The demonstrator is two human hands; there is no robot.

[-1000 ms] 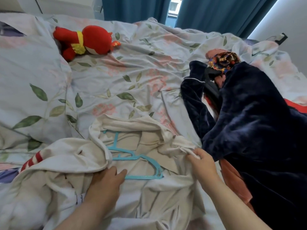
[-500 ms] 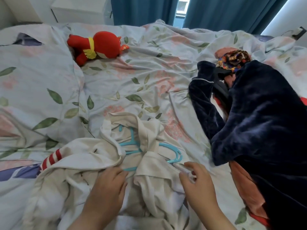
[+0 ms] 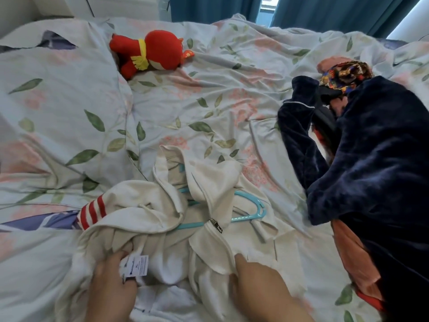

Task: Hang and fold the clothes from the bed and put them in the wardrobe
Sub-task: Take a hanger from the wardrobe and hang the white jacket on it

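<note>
- A cream hoodie (image 3: 209, 228) is lying crumpled on the bed (image 3: 162, 108) at the lower centre of the frame, its zipper partly open and a red-striped cuff (image 3: 91, 213) showing at its left edge.
- A teal hanger (image 3: 251, 211) is sitting inside the hoodie near its collar, one end sticking out to the right of the zipper.
- The left hand (image 3: 111, 282), at the bottom left of centre, is gripping the hoodie's fabric, its fingers curled round a fold beside the white label (image 3: 137, 266).
- The right hand (image 3: 255, 287), at the bottom right of centre, is resting on the hoodie's right front panel; its fingers are tucked under the cloth edge, so I cannot tell whether it is gripping or lying flat.
- A navy robe (image 3: 371, 170) is lying heaped at the right of the frame, well apart from the hoodie, with orange cloth (image 3: 352, 259) showing beneath it and a patterned cloth (image 3: 343, 74) at its top.
- A red plush toy (image 3: 157, 51) is lying at the upper left, beside a pillow (image 3: 58, 89).
- Blue curtains (image 3: 325, 12) are hanging along the top edge.
</note>
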